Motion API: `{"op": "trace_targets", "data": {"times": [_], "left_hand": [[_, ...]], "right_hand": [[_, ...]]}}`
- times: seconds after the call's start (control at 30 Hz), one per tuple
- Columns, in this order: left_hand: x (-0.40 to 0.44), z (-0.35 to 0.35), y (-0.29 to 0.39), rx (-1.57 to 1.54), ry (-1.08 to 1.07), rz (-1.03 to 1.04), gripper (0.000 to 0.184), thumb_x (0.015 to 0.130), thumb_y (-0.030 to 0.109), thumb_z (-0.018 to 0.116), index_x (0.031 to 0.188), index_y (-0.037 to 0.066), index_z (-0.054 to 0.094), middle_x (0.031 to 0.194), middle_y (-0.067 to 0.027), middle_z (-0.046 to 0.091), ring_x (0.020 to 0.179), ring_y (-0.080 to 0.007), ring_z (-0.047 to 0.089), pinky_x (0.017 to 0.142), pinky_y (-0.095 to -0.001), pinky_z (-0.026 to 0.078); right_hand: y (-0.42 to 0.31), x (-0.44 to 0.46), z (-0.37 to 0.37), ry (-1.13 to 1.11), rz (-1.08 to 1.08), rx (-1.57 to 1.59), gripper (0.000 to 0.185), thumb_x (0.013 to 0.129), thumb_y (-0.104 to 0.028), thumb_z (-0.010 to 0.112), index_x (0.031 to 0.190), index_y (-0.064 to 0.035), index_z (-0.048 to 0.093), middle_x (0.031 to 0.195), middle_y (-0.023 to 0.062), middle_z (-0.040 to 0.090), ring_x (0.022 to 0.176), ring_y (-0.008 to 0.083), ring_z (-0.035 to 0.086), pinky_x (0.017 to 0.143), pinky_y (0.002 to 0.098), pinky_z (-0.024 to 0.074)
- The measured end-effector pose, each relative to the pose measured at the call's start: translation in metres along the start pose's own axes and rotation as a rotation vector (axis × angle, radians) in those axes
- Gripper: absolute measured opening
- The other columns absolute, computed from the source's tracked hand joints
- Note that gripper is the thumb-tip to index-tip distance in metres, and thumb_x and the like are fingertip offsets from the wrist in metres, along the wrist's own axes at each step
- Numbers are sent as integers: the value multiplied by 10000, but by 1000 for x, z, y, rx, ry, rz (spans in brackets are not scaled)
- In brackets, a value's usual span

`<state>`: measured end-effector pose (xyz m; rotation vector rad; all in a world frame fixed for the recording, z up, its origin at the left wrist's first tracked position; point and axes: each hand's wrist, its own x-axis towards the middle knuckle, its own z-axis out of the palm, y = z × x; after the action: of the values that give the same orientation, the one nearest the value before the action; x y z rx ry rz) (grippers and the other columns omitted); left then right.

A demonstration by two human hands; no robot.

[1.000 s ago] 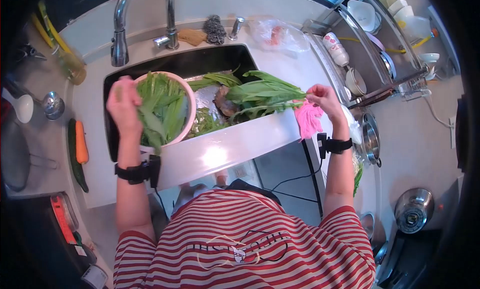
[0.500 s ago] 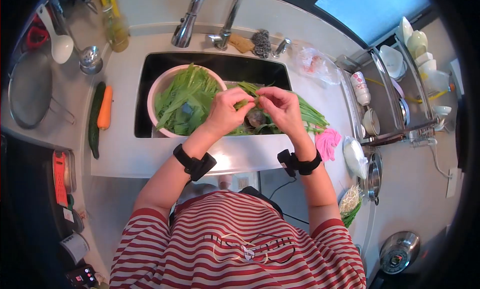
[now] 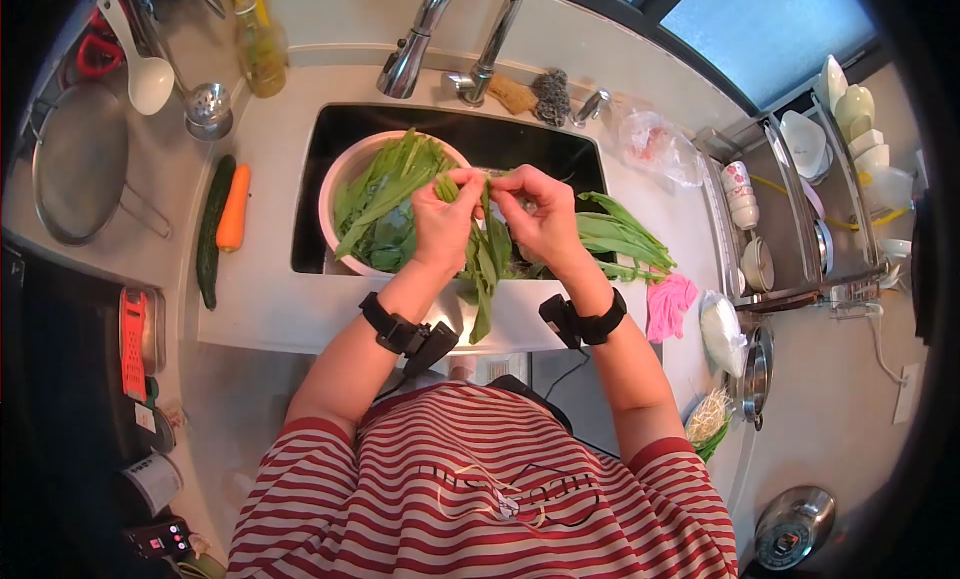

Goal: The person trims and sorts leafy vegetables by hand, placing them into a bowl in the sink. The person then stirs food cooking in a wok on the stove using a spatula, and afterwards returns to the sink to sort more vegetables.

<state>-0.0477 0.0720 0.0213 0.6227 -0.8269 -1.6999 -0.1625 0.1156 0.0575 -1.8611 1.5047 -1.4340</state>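
My left hand (image 3: pixel 441 229) is closed round leafy green stems (image 3: pixel 485 264), whose long leaves hang down over the sink's front edge. Close beside it, my right hand (image 3: pixel 541 217) pinches at the upper end of the same greens, with the fingertips of both hands almost meeting. A pink basin (image 3: pixel 333 211) full of loose green leaves (image 3: pixel 385 204) sits in the left part of the dark sink (image 3: pixel 315 159). More long-leaved greens (image 3: pixel 625 237) lie over the sink's right edge onto the counter. What lies in the sink under my right hand is mostly hidden.
A carrot (image 3: pixel 233 209) and a cucumber (image 3: pixel 213 234) lie left of the sink. Behind it rises the faucet (image 3: pixel 405 64). On the right are a plastic bag (image 3: pixel 660 147), a pink cloth (image 3: pixel 671 306) and a dish rack (image 3: pixel 790 189).
The view has shifted slightly. Long leaves now hang between my hands, where before only a short piece showed at my fingertips. Fewer greens lie at the sink's right edge.
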Motion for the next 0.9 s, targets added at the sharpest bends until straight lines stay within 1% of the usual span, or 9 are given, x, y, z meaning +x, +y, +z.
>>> {"op": "trace_targets", "data": {"times": [0.07,0.1,0.2,0.37,0.43,0.5,0.63,0.8,0.9], "left_hand": [[7,-2,8,-61,55,-43,78,802,82,598,832,9,598,697,-15,560,530,-86,475,484,-207,383],[19,-7,19,-67,56,38,86,802,85,599,840,8,593,696,-22,557,536,-92,477,488,-211,386],[48,-23,58,13,83,226,102,805,87,596,846,-6,581,709,-43,554,541,-99,479,492,-214,390],[56,-54,64,195,49,202,97,757,70,642,806,-12,626,683,-29,592,530,-67,483,471,-195,380],[48,-52,37,541,-4,137,80,732,67,652,779,2,641,675,3,586,538,-67,475,504,-197,392],[37,-40,3,645,-203,263,66,707,50,656,748,1,642,670,22,598,567,-48,485,535,-192,403],[9,-10,-25,692,-446,75,69,696,59,669,720,3,637,634,9,595,601,-47,508,561,-205,418],[10,3,-57,721,-468,228,83,703,69,623,725,-11,619,716,-113,599,665,-214,586,611,-283,442],[24,7,-57,696,-340,341,79,715,55,609,766,-4,616,715,-115,604,686,-196,591,633,-285,445]], "right_hand": [[-4,-5,4,-81,-103,-176,68,702,29,595,767,7,596,706,96,587,628,152,571,575,247,445],[5,-15,8,-180,-74,-150,67,685,16,588,750,0,591,685,140,568,635,269,583,574,306,458],[35,-43,10,-281,7,-209,81,686,13,580,763,-1,599,683,143,580,623,269,587,572,310,464],[85,-55,-13,-32,422,-1,70,768,-39,580,810,6,613,662,59,612,602,79,556,559,223,442],[64,-36,-20,4,405,84,66,775,-29,573,815,10,608,689,18,608,632,58,549,572,206,435],[59,-26,-28,13,413,117,66,779,-23,566,828,10,595,711,23,612,639,58,552,578,201,434],[55,-21,-46,106,413,162,50,795,-21,556,833,5,574,716,28,607,650,71,576,556,195,437],[46,-21,-57,199,407,214,44,818,-23,539,846,-3,566,734,26,608,698,89,611,536,193,448],[38,-20,-64,197,409,281,51,820,-23,536,862,-4,557,760,35,611,711,97,615,540,196,456]]}}
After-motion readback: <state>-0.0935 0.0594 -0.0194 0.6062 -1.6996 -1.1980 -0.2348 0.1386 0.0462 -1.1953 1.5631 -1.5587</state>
